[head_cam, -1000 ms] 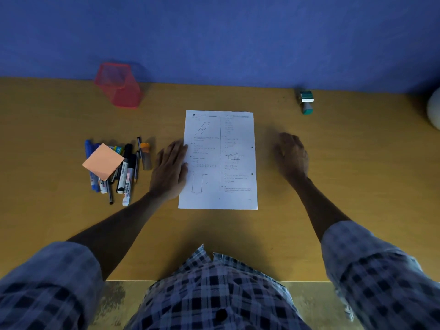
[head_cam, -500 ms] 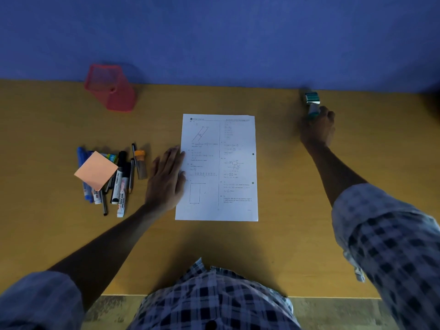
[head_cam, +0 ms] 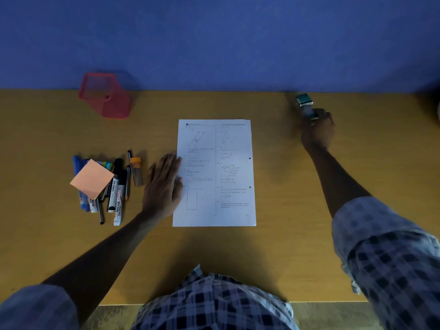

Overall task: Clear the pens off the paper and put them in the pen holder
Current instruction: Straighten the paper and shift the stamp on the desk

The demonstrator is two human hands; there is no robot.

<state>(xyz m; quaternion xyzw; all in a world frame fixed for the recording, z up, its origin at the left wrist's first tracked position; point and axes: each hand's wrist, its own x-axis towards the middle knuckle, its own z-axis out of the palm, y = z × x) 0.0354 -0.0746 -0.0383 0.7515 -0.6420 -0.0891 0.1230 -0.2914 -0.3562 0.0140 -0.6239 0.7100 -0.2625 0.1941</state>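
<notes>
A printed white paper (head_cam: pixel 235 139) lies in the middle of the wooden table (head_cam: pixel 285 246), with no pens on it. A pile of several pens and markers (head_cam: pixel 117 186) lies on the table to its left, partly under an orange sticky note (head_cam: pixel 91 178). The red mesh pen holder (head_cam: pixel 104 96) stands at the back left by the wall and looks empty. My left hand (head_cam: pixel 164 184) rests flat, fingers apart, on the paper's left edge. My right hand (head_cam: pixel 317 132) is at the back right, closed on the lower end of a small teal and white stamp-like object (head_cam: pixel 304 102), which is tilted and blurred.
A blue wall (head_cam: pixel 214 44) runs along the table's far edge. The near table edge is just in front of my checked shirt (head_cam: pixel 214 306). A dark shape sits at the far right edge of the view.
My right hand has gone from beside the paper to the back right and closed on the teal object, which now tilts. My left hand and the pens have stayed put.
</notes>
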